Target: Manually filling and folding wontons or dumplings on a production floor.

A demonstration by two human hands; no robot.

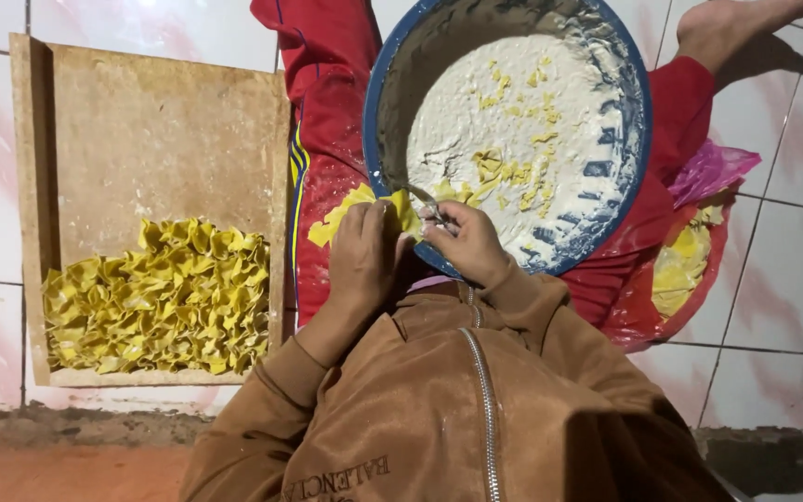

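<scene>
Together, the left hand (362,249) and right hand (465,244) pinch a yellow wrapper (364,209), its long axis running crosswise between them. Beyond the knuckles sits the blue basin (378,102); the wooden tray (151,139) leftward has bare board above its folded pieces (160,297).

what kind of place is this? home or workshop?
Likely a home floor used for handwork: glossy white floor tiles, a blue round basin of white paste, and a wooden tray of folded yellow paper pieces.
</scene>
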